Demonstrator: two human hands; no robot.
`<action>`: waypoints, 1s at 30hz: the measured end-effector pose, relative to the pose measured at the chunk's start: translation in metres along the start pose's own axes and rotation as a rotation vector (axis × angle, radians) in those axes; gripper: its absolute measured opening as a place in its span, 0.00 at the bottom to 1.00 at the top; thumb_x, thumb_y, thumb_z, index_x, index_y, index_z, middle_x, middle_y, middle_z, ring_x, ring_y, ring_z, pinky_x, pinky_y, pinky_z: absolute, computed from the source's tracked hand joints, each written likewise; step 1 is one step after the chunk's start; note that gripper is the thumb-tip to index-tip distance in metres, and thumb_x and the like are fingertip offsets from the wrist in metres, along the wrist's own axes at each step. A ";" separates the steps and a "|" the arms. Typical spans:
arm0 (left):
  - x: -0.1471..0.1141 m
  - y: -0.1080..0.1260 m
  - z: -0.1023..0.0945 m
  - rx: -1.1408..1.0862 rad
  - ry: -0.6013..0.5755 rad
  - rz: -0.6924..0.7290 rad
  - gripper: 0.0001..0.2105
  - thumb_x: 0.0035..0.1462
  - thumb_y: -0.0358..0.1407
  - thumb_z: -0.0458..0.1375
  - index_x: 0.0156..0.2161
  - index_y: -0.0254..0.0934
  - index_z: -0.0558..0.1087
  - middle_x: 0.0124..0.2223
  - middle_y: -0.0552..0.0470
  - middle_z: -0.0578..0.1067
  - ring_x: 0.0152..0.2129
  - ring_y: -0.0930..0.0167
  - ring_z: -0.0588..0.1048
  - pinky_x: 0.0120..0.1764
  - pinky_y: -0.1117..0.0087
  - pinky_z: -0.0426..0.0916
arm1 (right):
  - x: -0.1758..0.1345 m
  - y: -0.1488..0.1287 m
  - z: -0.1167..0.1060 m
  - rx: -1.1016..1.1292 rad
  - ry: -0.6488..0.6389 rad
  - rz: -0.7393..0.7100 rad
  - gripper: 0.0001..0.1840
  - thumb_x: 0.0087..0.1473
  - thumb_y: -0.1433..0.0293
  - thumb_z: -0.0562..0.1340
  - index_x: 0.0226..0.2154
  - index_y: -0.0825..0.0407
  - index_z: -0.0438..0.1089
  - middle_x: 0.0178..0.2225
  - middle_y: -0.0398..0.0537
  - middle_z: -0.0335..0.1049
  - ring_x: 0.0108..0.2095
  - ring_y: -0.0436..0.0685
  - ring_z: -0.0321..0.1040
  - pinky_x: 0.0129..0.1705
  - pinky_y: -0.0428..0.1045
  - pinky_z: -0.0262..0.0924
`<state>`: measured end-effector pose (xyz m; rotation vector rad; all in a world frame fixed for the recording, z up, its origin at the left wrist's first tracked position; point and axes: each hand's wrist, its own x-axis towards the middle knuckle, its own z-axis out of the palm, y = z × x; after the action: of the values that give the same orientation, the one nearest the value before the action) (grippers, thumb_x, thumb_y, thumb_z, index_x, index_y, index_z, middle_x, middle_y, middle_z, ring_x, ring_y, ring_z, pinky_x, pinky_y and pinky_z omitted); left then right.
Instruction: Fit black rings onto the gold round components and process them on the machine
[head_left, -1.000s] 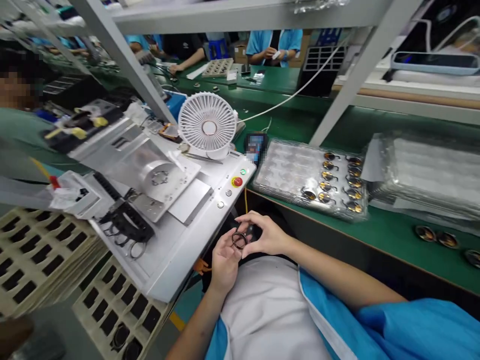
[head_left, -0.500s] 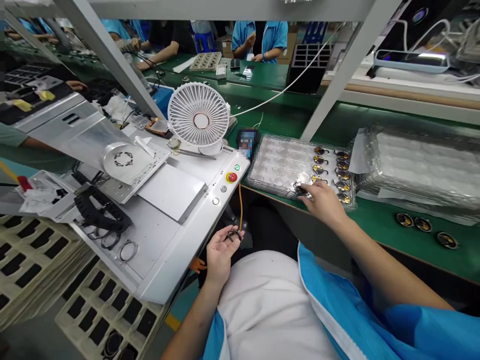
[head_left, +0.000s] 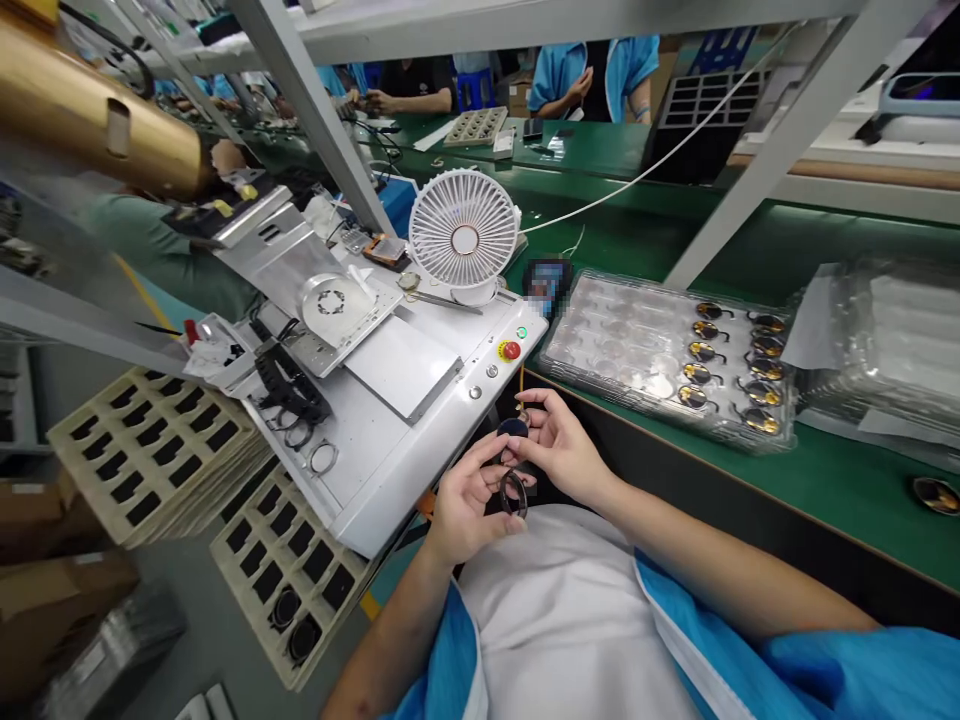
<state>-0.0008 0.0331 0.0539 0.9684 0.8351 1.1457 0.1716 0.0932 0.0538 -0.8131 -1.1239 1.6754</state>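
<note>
Dark ring [head_left: 514, 493] pinched in left hand [head_left: 466, 500] fingers at 6 o'clock, small dark disc [head_left: 513, 429] gripped by right hand [head_left: 559, 450] fingers just above, disc detail hard to make out, clear tray [head_left: 600, 330] at 2 o'clock on green tabletop [head_left: 825, 480], partly cut off.

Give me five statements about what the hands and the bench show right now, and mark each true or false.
1. The left hand holds a dark ring. True.
2. The right hand rests on the clear tray. False: it is up by the left hand, pinching a small round part.
3. The white fan stands on the machine. True.
4. The machine's red button is covered by a hand. False: it is in plain view.
5. The clear tray is full. False: only its right end holds parts.
</note>
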 end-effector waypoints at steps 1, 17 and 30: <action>-0.002 0.004 -0.004 0.017 0.014 -0.002 0.39 0.39 0.37 0.80 0.60 0.46 0.77 0.68 0.36 0.68 0.43 0.57 0.83 0.38 0.63 0.80 | 0.002 0.000 0.001 -0.107 -0.014 -0.048 0.28 0.58 0.64 0.70 0.55 0.44 0.59 0.36 0.42 0.69 0.31 0.53 0.73 0.33 0.51 0.74; -0.010 0.007 -0.031 -0.210 0.016 -0.115 0.40 0.36 0.45 0.81 0.57 0.41 0.79 0.59 0.39 0.77 0.39 0.66 0.83 0.42 0.71 0.75 | 0.027 -0.008 -0.015 -0.744 -0.412 -0.633 0.19 0.66 0.78 0.57 0.55 0.50 0.76 0.42 0.53 0.72 0.37 0.53 0.73 0.36 0.46 0.72; -0.005 0.000 -0.034 -0.305 0.180 -0.099 0.32 0.41 0.42 0.79 0.53 0.36 0.81 0.41 0.44 0.84 0.41 0.66 0.83 0.44 0.73 0.75 | 0.062 -0.029 -0.007 -0.763 -0.233 -0.490 0.05 0.64 0.71 0.62 0.34 0.51 0.69 0.39 0.53 0.75 0.39 0.57 0.74 0.43 0.52 0.70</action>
<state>-0.0327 0.0350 0.0421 0.5727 0.8134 1.2442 0.1662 0.1575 0.0763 -0.7117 -1.9944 0.9295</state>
